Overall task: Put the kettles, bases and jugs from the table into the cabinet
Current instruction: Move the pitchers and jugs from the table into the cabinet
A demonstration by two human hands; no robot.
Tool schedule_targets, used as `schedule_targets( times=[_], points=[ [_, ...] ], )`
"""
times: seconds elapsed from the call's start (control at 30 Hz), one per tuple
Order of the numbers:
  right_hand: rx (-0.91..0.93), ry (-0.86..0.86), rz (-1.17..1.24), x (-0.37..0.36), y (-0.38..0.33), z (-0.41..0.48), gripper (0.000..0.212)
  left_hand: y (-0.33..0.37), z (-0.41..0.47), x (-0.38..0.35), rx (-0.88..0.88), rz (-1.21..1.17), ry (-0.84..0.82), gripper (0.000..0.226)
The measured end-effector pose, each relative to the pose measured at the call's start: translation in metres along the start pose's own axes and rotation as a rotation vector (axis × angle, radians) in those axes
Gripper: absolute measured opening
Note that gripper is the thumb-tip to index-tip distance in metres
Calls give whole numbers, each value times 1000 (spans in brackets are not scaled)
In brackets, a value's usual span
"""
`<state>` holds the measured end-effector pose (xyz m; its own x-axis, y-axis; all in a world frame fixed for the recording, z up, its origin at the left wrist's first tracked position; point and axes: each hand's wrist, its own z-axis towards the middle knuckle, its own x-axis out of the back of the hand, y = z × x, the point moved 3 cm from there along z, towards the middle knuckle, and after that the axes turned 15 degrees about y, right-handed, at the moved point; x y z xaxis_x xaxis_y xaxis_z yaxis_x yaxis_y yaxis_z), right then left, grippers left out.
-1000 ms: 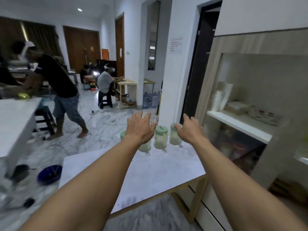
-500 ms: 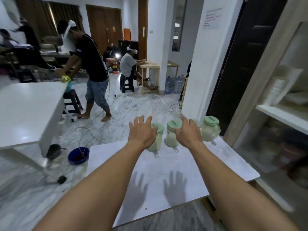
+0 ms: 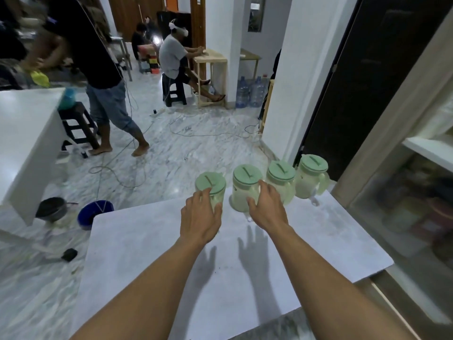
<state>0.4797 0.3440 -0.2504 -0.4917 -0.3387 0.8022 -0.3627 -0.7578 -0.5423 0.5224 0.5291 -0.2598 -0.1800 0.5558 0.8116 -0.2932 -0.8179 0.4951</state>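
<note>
Standing in a row along the far edge of the white rectangular table [image 3: 318,241] are four pale translucent plastic jugs with round green lids. The leftmost jug [image 3: 211,190] is at the far left corner of this row, the second jug [image 3: 245,187] is just beside it, the third jug [image 3: 280,180] comes next, and the fourth jug [image 3: 311,177] stands nearest the far right corner, with its handle turned to the right.

Both bare arms reach forward over the table. The left hand [image 3: 199,217] has its fingers spread and laid against the near side of the leftmost jug, with fingertips at the rim of the lid; the hand is not clenched, and I cannot tell if it already grips firmly. The right hand [image 3: 267,207] has loose, spread fingers between the second and third jugs, touching the near side of the second one; a firm grasp is also not clear. The shadows of both hands fall on the bare middle of the table.

At the right stands the light wooden cabinet [image 3: 392,123] with a white shelf [image 3: 429,148] behind its glass front, close to the right edge of the table. Behind the table, on the marble floor [image 3: 196,148], one person stands and another sits on a dark stool [image 3: 174,94].
</note>
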Motion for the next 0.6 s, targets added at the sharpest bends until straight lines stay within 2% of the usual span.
schedule_targets(
  times=[0.17,0.3,0.37,0.5,0.6],
  points=[
    [-89,-27,84,-34,33,37,61,-3,8,-55,241,-84,15,56],
    [-229,-45,199,-64,57,56,64,-9,10,-94,512,-286,64,62],
    [-287,-62,271,-82,67,62,59,-9,12,-108,621,-356,79,57],
    [-354,-63,398,-109,77,65,33,-7,18,-124,696,-423,111,36],
    [-373,-43,465,-122,76,66,22,-8,25,-131,708,-448,159,25]
  ],
)
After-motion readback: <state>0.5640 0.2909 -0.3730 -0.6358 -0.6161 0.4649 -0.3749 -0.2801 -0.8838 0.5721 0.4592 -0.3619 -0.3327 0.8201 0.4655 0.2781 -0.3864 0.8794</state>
